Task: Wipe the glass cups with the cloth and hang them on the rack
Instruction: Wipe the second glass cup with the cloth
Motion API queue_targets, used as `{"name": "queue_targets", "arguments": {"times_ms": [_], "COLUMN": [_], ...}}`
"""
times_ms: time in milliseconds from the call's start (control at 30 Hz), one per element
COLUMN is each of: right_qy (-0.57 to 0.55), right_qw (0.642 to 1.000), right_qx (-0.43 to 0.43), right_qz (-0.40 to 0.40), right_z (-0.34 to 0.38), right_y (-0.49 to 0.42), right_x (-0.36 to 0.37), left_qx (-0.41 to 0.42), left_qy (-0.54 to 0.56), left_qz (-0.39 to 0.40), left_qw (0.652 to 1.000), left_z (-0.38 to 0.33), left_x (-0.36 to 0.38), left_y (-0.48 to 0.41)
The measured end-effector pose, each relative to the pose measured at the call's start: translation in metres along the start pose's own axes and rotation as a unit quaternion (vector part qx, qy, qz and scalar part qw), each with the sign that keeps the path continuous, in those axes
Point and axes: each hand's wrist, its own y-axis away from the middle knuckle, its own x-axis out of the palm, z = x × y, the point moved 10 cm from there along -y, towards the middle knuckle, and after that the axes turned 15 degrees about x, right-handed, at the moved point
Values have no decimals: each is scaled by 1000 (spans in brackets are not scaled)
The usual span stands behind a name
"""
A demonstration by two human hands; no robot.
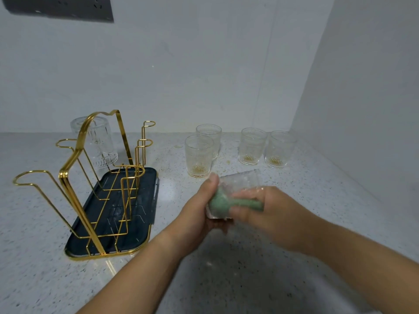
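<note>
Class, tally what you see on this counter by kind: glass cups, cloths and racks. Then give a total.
Glass cups: 6 (hung cup, standing cups, held cup)
Green cloth: 1
Gold rack: 1
Total: 8

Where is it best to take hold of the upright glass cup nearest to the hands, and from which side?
Grip the nearest cup round its ribbed side wall, probably from the front. It stands upright, mouth up, and another cup stands close behind it, so the near side is free.
</note>
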Motion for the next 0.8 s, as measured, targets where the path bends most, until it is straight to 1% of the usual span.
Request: {"name": "queue_targets", "arguments": {"times_ms": [33,100,133,167,200,233,267,300,333,367,400,433,467,500,533,567,633,667,700,733,767,800], "right_qy": [-63,-220,-251,-231,-167,-81,22,140,263,367,437,476,483,468,434,377,203,115,37,-22,-57,-69], "right_qw": [998,969,959,966,981,994,997,986,957,916,878,852,844,848,864,893,961,982,992,996,997,997], "right_qx": [15,48,46,31,5,-29,-63,-95,-122,-150,-179,-203,-217,-230,-236,-228,-174,-138,-106,-82,-58,-42], "right_qz": [26,100,119,116,96,70,39,7,-26,-56,-72,-81,-87,-94,-99,-94,-71,-63,-49,-34,-17,3], "right_z": [-1,-4,-4,-2,-2,-1,0,-1,-1,0,3,6,9,15,20,23,19,15,11,6,2,-2], "right_y": [1,4,6,8,9,11,11,11,9,7,6,5,3,3,4,4,3,2,1,0,-1,-2], "right_x": [-3,2,7,10,14,18,21,25,27,28,28,27,24,21,18,13,-1,-7,-10,-10,-7,-3], "left_qx": [24,77,100,115,117,99,65,22,-18,-46,-65,-76,-81,-84,-82,-72,-36,-11,17,43,61,70], "left_qy": [-16,-51,-67,-70,-61,-46,-31,-21,-15,-10,-2,7,15,26,36,45,50,41,21,-10,-43,-71], "left_qz": [-2,-9,-8,-12,-29,-53,-79,-103,-115,-114,-103,-83,-61,-36,-14,7,34,35,27,12,-2,-10], "left_qw": [1000,996,993,991,991,993,994,994,993,992,993,994,995,995,996,996,998,998,999,999,997,995], "left_z": [-3,-11,-14,-15,-15,-13,-7,-1,5,9,10,10,10,9,8,6,1,-1,-3,-6,-6,-7], "left_x": [-1,-1,0,0,-2,-5,-9,-13,-15,-14,-12,-9,-5,-1,2,5,7,6,3,-2,-6,-8], "left_y": [-1,1,2,2,2,3,4,6,8,9,9,9,7,6,5,3,0,-1,-2,-3,-3,-2]}}
